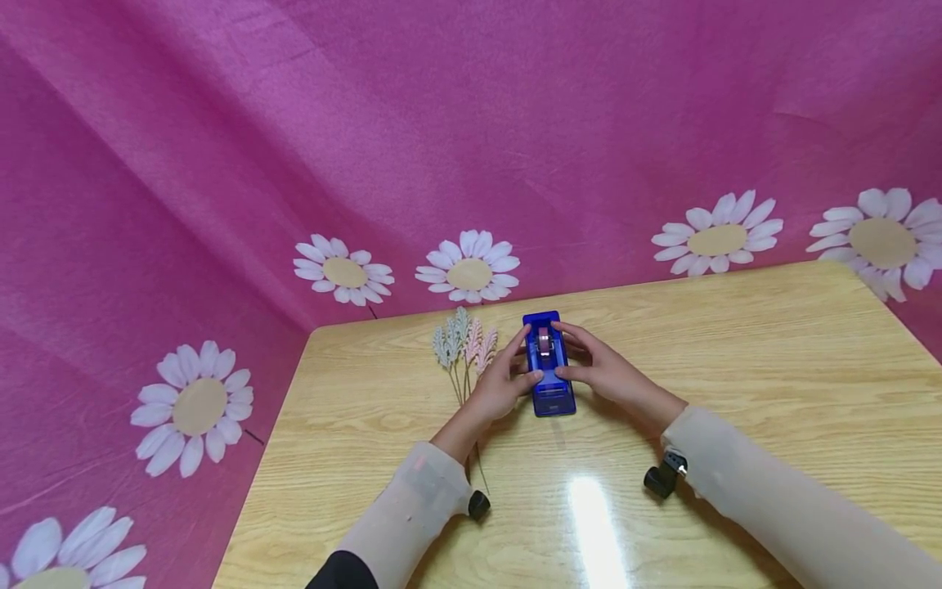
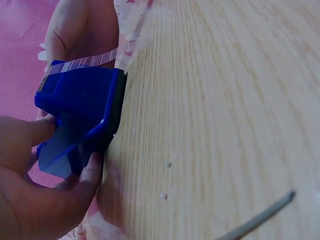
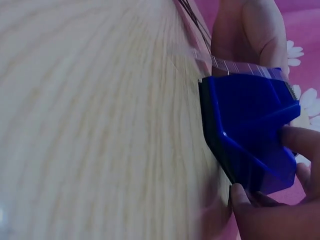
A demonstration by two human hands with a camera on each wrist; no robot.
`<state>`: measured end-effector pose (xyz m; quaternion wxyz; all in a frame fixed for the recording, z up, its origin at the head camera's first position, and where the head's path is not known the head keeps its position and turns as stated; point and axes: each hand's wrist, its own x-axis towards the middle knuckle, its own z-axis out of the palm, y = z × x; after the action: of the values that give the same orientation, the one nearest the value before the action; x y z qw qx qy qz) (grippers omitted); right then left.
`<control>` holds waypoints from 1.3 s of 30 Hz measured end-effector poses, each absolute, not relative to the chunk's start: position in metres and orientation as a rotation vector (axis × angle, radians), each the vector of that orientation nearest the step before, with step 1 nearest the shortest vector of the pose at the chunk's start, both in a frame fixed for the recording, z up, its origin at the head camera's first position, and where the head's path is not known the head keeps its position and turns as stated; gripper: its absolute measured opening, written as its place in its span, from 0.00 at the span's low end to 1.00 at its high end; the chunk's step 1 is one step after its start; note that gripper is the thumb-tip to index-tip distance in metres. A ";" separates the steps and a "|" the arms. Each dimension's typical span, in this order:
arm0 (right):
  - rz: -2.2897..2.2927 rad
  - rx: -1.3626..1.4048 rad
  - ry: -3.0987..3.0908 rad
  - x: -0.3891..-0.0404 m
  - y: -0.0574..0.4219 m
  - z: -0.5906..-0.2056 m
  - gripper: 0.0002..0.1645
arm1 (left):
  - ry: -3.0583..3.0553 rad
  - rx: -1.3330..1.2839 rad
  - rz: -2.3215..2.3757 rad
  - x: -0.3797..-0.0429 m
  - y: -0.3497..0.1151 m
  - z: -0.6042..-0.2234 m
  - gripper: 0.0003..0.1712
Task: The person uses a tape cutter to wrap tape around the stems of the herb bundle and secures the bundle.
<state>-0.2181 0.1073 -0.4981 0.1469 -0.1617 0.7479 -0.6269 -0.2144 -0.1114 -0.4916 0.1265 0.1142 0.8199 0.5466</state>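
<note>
A blue tape dispenser [image 1: 553, 401] stands on the wooden table between both hands, its tape roll [image 1: 544, 342] showing from above. My left hand [image 1: 500, 388] grips its left side, and my right hand [image 1: 609, 370] holds the opposite side, thumbs toward the front end. In the left wrist view, a loose strip of clear tape [image 2: 85, 62] runs from the toothed cutter down toward the table. From the other side, the right wrist view shows the same strip [image 3: 245, 67]. Parts of the fingers are hidden behind the dispenser [image 3: 247, 115].
Several knitted-looking flower stems [image 1: 456, 339], grey-green and pink, lie left of the dispenser, their stalks passing beneath the left forearm. A pink cloth [image 1: 574, 147] with white daisies hangs along the back and left of the wooden table [image 1: 773, 384].
</note>
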 end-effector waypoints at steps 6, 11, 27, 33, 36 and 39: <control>-1.751 -0.465 2.138 -0.223 0.109 -0.500 0.46 | 2.377 0.334 1.604 -0.213 -0.113 -0.492 0.44; -1.731 -0.467 2.140 -0.225 0.112 -0.504 0.48 | 2.360 0.354 1.620 -0.213 -0.113 -0.490 0.44; -1.769 -0.430 2.089 -0.226 0.113 -0.506 0.49 | 2.504 0.300 1.375 -0.188 -0.136 -0.463 0.34; -1.782 -0.432 2.073 -0.226 0.113 -0.504 0.49 | 2.658 0.261 1.352 -0.173 -0.162 -0.463 0.30; -1.794 -0.442 2.066 -0.225 0.113 -0.504 0.50 | 2.744 0.180 1.299 -0.165 -0.173 -0.461 0.27; -1.796 -0.452 2.073 -0.224 0.114 -0.504 0.50 | 2.821 0.076 1.214 -0.159 -0.181 -0.460 0.24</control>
<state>-0.2244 0.1143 -0.5039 0.1800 -0.1599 0.7336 -0.6356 -0.1594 -0.1811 -0.4601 0.0348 0.0247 0.9177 0.3950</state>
